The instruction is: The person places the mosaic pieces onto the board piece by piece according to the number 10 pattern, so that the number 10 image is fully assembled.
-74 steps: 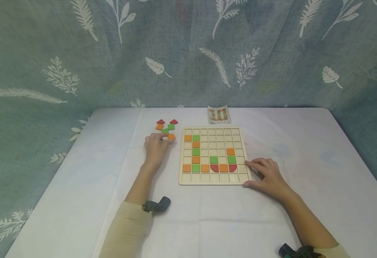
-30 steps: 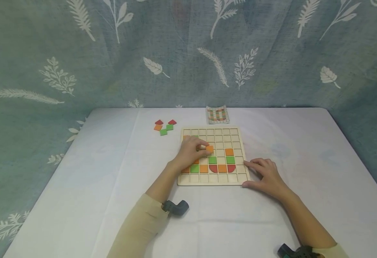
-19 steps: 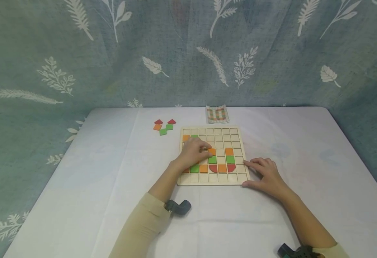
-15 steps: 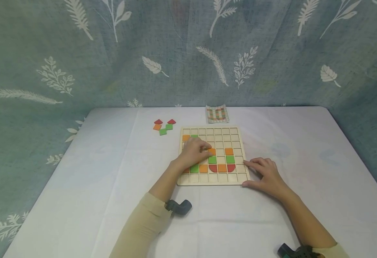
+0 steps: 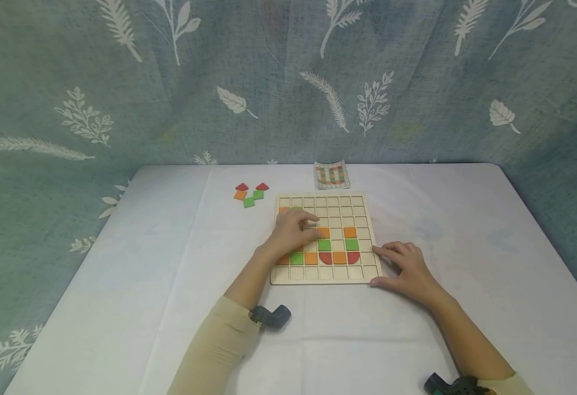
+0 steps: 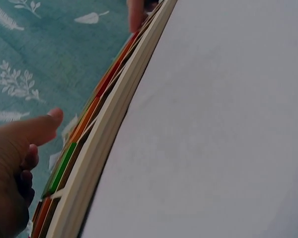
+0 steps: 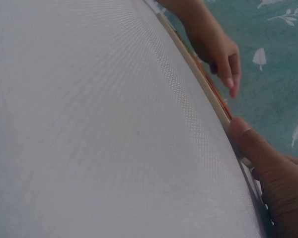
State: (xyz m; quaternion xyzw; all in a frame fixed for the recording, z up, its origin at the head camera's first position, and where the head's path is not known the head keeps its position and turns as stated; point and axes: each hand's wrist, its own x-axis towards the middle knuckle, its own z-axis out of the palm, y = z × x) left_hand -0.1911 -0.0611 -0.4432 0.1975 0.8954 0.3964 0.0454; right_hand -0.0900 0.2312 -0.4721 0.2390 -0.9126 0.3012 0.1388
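Note:
A square wooden grid board lies on the table, with orange, green and red pieces in some of its cells. My left hand hovers over its left half, thumb and index finger spread apart. The thumb tip is beside an orange square tile, which sits above a green tile. Some pieces on the left are hidden under this hand. In the left wrist view, nothing lies between the left thumb and fingers. My right hand touches the board's right edge and near corner with extended fingers and thumb.
Loose pieces lie beyond the board's left side: two red ones, an orange square and two green squares. A patterned card lies behind the board. A leaf-print curtain hangs behind the white-covered table.
My left hand carried an orange tile from the loose pieces to the board, set it above the green one and let go, pulling slightly back left. The right hand stayed at the board's edge.

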